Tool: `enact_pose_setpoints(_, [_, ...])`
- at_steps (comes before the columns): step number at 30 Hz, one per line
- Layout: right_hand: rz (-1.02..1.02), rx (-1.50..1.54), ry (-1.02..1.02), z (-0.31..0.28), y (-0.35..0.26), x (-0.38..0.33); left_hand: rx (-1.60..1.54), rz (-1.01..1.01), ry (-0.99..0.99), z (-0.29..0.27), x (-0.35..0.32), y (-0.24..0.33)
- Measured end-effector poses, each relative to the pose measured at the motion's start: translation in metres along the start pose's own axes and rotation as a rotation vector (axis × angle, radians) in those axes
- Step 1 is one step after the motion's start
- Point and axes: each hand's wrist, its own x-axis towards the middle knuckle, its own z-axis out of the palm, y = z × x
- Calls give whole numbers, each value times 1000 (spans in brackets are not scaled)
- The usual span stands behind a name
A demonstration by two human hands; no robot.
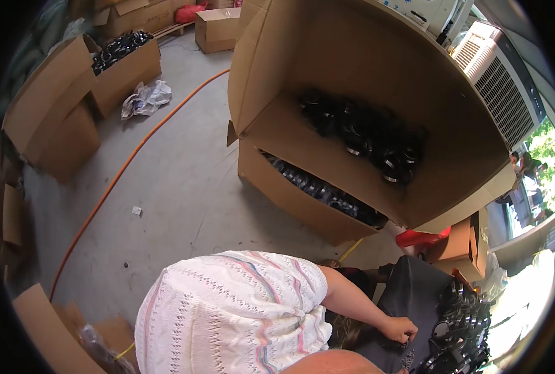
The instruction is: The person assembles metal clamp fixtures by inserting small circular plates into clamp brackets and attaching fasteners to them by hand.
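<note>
A bare arm comes out of a white knitted sleeve (240, 305) and reaches toward the lower right; I take it as my left arm. My left hand (399, 328) rests knuckles up on a black cloth (408, 287), fingers curled down over a small dark part (407, 358). Whether the fingers grip it is hidden. Just right of the hand lies a heap of black ring-shaped parts (461, 324). My right hand is out of sight; a strip of bare skin (333, 364) shows at the lower edge.
A big open cardboard box (327, 118) holding black parts with metal bands stands ahead, over another filled box (302, 199). More boxes (125, 68) sit at the far left. An orange hose (121, 171) crosses the concrete floor. A white cooler unit (502, 87) stands at the upper right.
</note>
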Motion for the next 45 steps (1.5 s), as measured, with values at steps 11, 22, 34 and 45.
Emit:
enact_pose_setpoints(11, [-43,30,33,26,56,-3,40,33,39,7,7,-11])
enact_pose_setpoints(22, [53,-8,-21,6,-5,-22,365,45,-1,-16,-15,20])
enact_pose_setpoints(34, [-229,432,32,12,-91,2,-151,-270,-61,-11,5,5])
enact_pose_setpoints(45, [-374,292,94,34,-92,-5,-32,-212,-75,-20,-1,8])
